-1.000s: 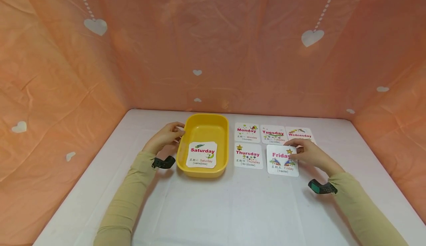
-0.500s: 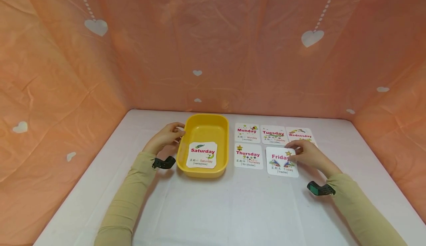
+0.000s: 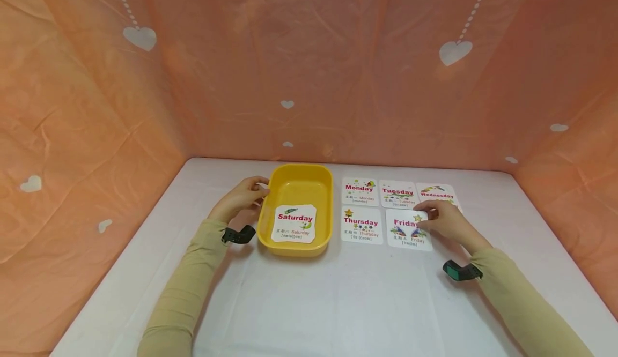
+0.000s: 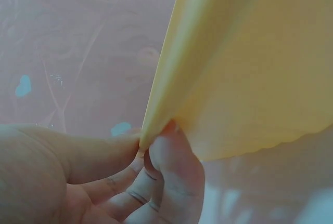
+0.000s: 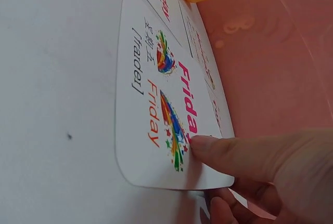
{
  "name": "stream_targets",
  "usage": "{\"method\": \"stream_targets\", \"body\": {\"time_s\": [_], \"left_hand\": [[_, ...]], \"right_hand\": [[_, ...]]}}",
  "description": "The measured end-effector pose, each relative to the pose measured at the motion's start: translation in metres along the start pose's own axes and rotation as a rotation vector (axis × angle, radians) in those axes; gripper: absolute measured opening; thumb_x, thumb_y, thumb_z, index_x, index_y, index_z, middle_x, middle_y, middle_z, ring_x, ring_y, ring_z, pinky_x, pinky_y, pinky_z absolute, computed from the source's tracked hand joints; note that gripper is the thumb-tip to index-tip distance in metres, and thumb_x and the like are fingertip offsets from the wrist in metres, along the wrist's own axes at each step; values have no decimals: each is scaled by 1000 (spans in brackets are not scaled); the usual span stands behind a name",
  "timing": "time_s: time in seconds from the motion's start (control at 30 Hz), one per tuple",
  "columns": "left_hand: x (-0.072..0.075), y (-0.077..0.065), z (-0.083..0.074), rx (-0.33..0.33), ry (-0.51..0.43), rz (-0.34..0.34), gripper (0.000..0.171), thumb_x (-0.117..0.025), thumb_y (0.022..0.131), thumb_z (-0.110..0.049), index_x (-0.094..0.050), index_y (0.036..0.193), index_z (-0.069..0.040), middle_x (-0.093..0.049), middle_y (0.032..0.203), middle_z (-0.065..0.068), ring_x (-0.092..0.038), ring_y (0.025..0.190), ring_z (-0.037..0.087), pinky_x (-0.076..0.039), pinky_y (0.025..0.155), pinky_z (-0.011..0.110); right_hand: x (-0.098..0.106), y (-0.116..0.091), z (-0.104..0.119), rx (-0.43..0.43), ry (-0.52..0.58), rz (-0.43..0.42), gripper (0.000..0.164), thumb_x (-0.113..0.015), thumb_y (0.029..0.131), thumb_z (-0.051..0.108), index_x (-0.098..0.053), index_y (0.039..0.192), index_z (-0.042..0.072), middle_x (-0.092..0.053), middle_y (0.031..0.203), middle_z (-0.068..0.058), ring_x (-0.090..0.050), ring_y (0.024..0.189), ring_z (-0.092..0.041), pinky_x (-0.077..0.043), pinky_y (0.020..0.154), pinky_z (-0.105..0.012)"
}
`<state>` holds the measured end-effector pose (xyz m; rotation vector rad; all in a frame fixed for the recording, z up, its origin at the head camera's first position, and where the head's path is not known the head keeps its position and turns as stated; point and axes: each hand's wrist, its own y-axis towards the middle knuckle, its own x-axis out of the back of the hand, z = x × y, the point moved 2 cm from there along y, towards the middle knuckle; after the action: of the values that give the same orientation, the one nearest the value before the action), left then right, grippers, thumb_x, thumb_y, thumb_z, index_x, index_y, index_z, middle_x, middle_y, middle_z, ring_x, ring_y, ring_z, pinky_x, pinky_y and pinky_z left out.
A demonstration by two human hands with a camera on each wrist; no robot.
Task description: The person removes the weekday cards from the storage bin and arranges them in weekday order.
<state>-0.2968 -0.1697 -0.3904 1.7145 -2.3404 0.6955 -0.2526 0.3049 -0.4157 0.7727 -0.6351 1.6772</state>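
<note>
- Head view: I have the hands well apart, the left hand (image 3: 241, 196) clamped on the tray (image 3: 301, 193), the right hand (image 3: 446, 223) on Friday (image 3: 405, 233), just to that hand's left.
- Head view: Saturday (image 3: 293, 224) lies in the tray, right of my left hand. A doubled corner hints at another card beneath it.
- Head view: Thursday (image 3: 361, 225) lies between the tray and my right hand. Beyond it and Friday run Monday (image 3: 359, 192), Tuesday (image 3: 398, 194) and Wednesday (image 3: 434, 192), the last just ahead of my right fingers and partly hidden by them. Too hard a forward push there could knock Wednesday or Tuesday out of line.
- Left wrist view: thumb and finger pinch the rim, one on each face. If I tug on that grip, the tray could slide or tip, and Saturday would shift inside.
- Right wrist view: my thumb presses on Friday's face over the end of the word, fingers at and under the edge. That edge looks slightly raised; I cannot tell whether the far one touches the table (image 3: 314, 303). With the hold off to one side, Friday could swivel askew or ride over Thursday, and a finger caught beneath could drag it on release.
</note>
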Motion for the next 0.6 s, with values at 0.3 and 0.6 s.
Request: {"method": "stream_targets", "body": {"time_s": [0.3,0.6], "left_hand": [[1,0,0,-4,-6,8,39,-50,100,-12,-42,136,2,-57,103,24,-60,77,24,-51,64,30],[1,1,-1,-2,-18,10,41,-50,100,-12,-39,137,3,-59,106,24,-60,78,23,-53,68,32]], "right_hand": [[-1,2,1,-17,-15,-21,38,-80,75,9,-67,109,-3,-62,98,-15,-57,89,-29,-44,78,-39],[-1,1,2,-26,-4,-21,38,-79,76,8,-66,109,-6,-61,92,-13,-56,86,-27,-44,76,-38]]}}
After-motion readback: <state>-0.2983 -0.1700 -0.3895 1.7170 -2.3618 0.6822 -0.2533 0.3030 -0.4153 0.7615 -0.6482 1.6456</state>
